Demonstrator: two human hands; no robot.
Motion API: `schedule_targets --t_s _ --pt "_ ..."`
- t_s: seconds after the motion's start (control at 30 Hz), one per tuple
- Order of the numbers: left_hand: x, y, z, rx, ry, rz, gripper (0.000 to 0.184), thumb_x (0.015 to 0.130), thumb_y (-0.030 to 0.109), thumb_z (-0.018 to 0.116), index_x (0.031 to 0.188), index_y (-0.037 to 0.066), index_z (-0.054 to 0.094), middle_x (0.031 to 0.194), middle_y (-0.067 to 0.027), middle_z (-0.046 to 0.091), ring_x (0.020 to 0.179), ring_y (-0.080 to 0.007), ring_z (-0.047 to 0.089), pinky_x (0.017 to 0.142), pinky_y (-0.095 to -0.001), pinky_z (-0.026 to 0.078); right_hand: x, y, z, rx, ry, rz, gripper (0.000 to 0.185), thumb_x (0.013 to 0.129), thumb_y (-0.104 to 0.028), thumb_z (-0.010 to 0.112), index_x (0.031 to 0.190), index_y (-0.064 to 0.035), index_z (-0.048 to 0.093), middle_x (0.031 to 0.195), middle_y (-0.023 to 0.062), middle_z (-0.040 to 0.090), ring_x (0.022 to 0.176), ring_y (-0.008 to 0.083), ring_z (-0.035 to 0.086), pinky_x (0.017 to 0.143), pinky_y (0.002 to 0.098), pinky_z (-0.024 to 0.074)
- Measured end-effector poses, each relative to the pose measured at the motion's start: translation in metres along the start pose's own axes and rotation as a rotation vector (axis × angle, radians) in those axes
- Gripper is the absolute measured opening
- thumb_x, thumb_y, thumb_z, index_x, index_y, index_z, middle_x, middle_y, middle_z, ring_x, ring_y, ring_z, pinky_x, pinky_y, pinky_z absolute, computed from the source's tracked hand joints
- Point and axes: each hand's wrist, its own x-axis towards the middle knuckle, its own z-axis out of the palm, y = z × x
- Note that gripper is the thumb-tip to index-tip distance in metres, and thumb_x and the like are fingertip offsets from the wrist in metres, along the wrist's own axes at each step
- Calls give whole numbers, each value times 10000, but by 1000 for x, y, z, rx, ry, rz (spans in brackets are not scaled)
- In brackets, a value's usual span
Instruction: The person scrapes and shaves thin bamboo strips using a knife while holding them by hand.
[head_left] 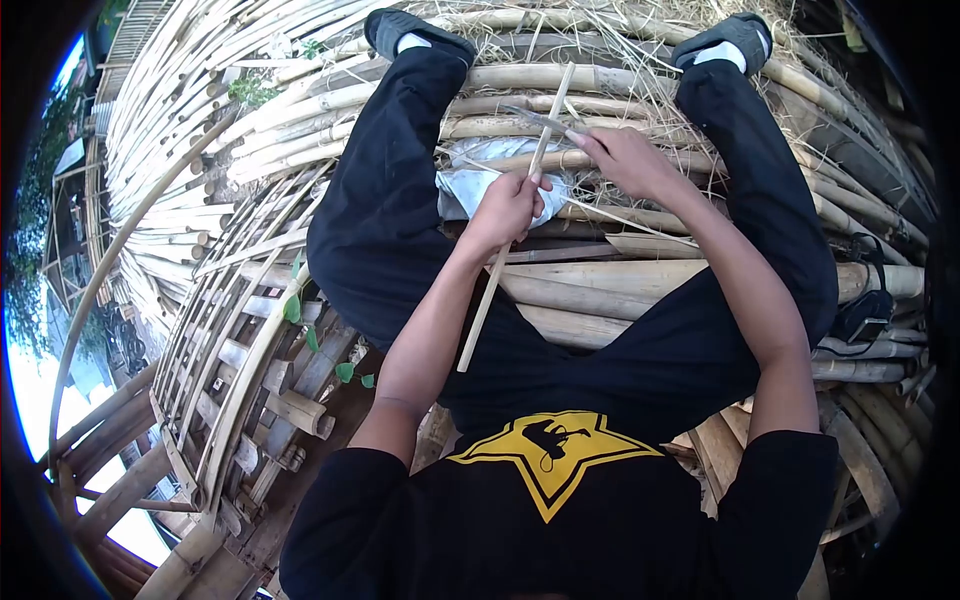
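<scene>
My left hand [508,207] is closed around a long, narrow bamboo strip [482,318], which slants from near my lap up past my fist. In my right hand [632,163] is a knife [535,118], its blade pointing left and crossing the strip's upper part. I cannot tell whether the blade touches the strip or only passes over it. My fingers hide most of the knife's handle. Beneath my hands, a pale cloth or plastic piece [460,188] lies between my legs, partly covered by my left hand.
Stacked bamboo poles [580,293] lie under and around my legs. Thin shavings [640,105] are scattered near my feet. At left stands a slatted bamboo frame [225,350]. A small dark bag with a strap [865,315] rests at the right.
</scene>
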Motion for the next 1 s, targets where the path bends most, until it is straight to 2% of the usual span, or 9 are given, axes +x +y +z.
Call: schedule_targets --t_s 0.07,0.33,0.47,0.53,0.6,0.7,0.83,0.93,1.0 --pt "2 2 0 -192 -14 75 235 1013 233 417 1035 13 496 603 8 442 376 -58 361 344 -229 318 -9 -13 0 -98 -146 -3 535 980 -449 363 846 16 591 779 233 624 792 413 604 731 497 455" --pt "11 0 9 -297 11 125 257 994 222 475 1121 0 493 657 -34 550 360 -37 367 329 -208 311 -14 -5 11 -107 -173 11 511 975 -443 372 925 -5 629 811 234 642 817 415 618 753 508 479" --pt "9 0 9 -205 13 181 216 977 207 505 979 1 572 594 -6 533 375 -47 394 338 -228 314 -12 0 14 -98 -179 -15 491 971 -433 384 916 -17 639 813 233 641 816 410 617 740 511 475" --pt "11 -4 10 -152 33 171 236 965 215 524 909 -2 597 573 -2 537 387 -57 419 346 -244 327 -11 6 26 -91 -24 -190 455 984 -396 392 862 -4 588 678 188 597 675 403 579 653 488 444" --pt "11 -6 11 0 122 234 243 942 201 551 843 -10 620 545 -31 534 428 -86 456 407 -286 358 -14 6 24 -98 -25 -175 457 973 -411 401 849 -21 606 718 206 614 717 409 592 669 498 455" --pt "5 -4 14 173 196 335 200 957 171 527 916 1 621 550 23 474 471 -43 380 431 -249 310 -12 10 20 -140 -56 -131 465 959 -432 414 815 -40 617 740 217 627 743 416 602 671 508 460" --pt "10 -13 15 171 220 344 218 947 176 534 878 -12 619 542 16 470 491 -54 390 458 -265 320 -6 17 22 -176 6 -157 487 963 -447 391 781 -47 603 647 197 577 668 421 564 602 505 422" --pt "13 -9 10 218 267 370 220 947 179 534 877 -10 623 544 17 471 488 -54 388 457 -263 318 3 24 22 -205 -20 -164 523 952 -482 390 778 -40 609 708 216 611 705 417 588 650 516 445" --pt "11 -5 9 255 281 300 225 919 161 545 905 -42 641 604 -161 585 519 -177 524 552 -348 437 9 33 21 -253 35 -99 544 955 -488 371 787 -34 619 745 224 629 755 416 607 682 516 457"
